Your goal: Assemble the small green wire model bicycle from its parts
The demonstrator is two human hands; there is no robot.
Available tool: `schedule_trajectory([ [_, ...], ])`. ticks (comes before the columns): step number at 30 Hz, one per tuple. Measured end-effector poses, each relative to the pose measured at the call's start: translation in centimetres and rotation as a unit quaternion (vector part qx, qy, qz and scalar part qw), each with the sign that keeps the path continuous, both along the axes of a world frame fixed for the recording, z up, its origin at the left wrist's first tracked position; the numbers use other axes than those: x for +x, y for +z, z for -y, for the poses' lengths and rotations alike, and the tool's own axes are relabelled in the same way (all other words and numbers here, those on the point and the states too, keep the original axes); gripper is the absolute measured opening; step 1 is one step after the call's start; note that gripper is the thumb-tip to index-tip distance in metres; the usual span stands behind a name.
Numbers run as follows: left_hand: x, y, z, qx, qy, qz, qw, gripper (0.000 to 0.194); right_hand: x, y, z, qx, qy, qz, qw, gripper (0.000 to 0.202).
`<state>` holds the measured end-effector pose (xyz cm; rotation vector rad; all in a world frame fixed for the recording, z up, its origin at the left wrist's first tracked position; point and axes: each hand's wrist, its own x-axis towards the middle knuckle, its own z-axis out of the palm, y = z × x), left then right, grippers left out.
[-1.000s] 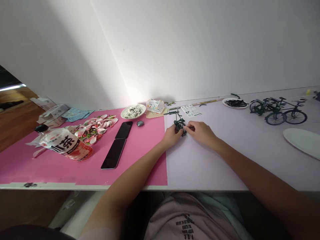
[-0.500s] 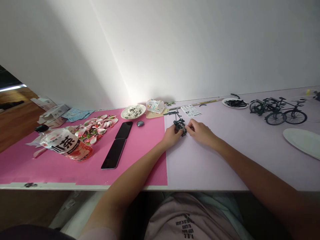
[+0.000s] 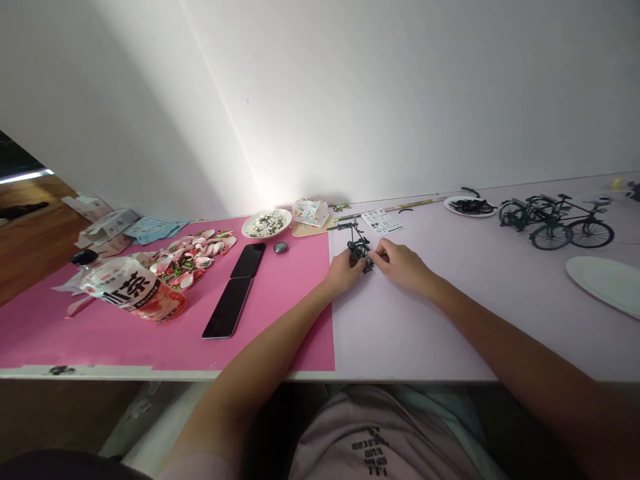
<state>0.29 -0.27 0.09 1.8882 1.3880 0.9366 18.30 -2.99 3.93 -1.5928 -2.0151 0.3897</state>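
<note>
Between my hands is a small dark green model bicycle piece [image 3: 359, 249], with a wheel low on it and a thin frame reaching up and away. My left hand [image 3: 344, 272] grips it from the left, thumb at the wheel. From the right, the pinched fingertips of my right hand [image 3: 397, 262] touch the wheel's side; whether they hold a tiny part is too small to tell. Just behind lies a printed sheet [image 3: 382, 222]. Finished-looking model bicycles [image 3: 555, 223] stand at the right.
A white plate of black parts [image 3: 470, 207] sits at the back right, a bare plate [image 3: 607, 283] at the right edge. On the left are a drink pouch [image 3: 135, 290], a black phone-like device [image 3: 227, 308], a bowl [image 3: 267, 224], a small grey oval object [image 3: 281, 247] and pink pieces [image 3: 195, 257].
My right fingertips have shifted very slightly left against the wheel. Otherwise both hands and the objects stay where they were.
</note>
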Motion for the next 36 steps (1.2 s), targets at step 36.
schedule_trajectory([
  [36,0.05,0.23,0.24,0.009,0.001,-0.012,1.000,0.017,0.04,0.16,0.11,0.014,0.015,0.015,1.000,0.034],
])
